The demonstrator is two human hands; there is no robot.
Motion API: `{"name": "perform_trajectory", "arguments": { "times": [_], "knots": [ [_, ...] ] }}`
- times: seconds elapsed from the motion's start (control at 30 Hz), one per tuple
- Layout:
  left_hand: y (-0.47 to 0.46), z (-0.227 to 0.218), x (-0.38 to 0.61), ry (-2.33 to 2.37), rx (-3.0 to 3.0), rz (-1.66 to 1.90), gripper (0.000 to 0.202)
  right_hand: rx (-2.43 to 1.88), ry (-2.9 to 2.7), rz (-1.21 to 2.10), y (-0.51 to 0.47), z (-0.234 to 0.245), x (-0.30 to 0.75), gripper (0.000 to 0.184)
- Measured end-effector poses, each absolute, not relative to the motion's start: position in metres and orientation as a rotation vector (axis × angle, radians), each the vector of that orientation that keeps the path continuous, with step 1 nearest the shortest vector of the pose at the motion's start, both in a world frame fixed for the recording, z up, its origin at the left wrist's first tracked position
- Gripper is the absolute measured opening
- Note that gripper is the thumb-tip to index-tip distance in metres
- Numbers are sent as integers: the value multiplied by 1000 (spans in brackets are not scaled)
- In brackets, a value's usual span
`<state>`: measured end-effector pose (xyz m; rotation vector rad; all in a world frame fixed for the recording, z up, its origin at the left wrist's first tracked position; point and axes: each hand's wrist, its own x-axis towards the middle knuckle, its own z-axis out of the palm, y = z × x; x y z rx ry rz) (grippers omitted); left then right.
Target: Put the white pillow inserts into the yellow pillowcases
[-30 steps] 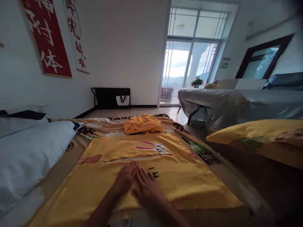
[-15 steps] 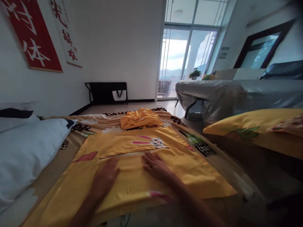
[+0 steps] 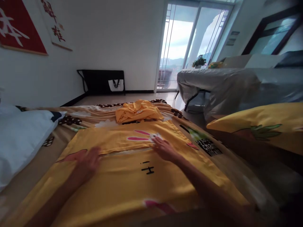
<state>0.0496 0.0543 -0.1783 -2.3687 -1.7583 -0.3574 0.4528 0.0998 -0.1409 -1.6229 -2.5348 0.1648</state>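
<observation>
A yellow pillowcase (image 3: 127, 186) with rabbit and carrot prints lies spread flat, a long slit running across its width. Near the left end of that slit, over a printed carrot, is my left hand (image 3: 86, 165), blurred, resting flat with its fingers stretched out. My right hand (image 3: 165, 149) lies at the right part of the slit, fingertips over the printed rabbit's face, fingers extended. Just beyond the pillowcase sits a crumpled heap of orange-yellow cloth (image 3: 139, 112).
A patterned tan blanket (image 3: 94, 116) lies underneath. To the left is a white pillow (image 3: 26, 138); at right, a yellow pillow (image 3: 262, 126) with a carrot print. Behind it stands a plastic-covered table (image 3: 220, 82). A black folded frame (image 3: 97, 82) leans against the far wall.
My hands have moved apart: the left one leftward, the right one right and slightly farther away. Black lettering on the pillowcase is now uncovered. The camera view has tilted down.
</observation>
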Motion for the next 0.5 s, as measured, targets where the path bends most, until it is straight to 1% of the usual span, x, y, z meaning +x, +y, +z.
{"name": "perform_trajectory", "arguments": {
  "times": [0.07,0.17,0.23,0.33,0.47,0.5],
  "knots": [
    [101,-172,102,-1967,-2464,-202,49,-1413,-2572,194,124,-141,391,52],
    [156,-165,157,-1932,-2529,-190,50,-1274,-2547,272,160,-154,332,53],
    [179,-166,163,-1881,-2534,-210,50,-1256,-2546,277,186,-165,328,54],
    [201,-176,117,-1873,-2489,-217,53,-1426,-2525,245,229,-176,376,57],
    [224,-202,-9,-2035,-2306,-5,50,-1929,-2358,241,268,-181,486,59],
    [228,-208,-39,-2037,-2272,-9,50,-2016,-2312,196,272,-182,509,60]
  ]
}}
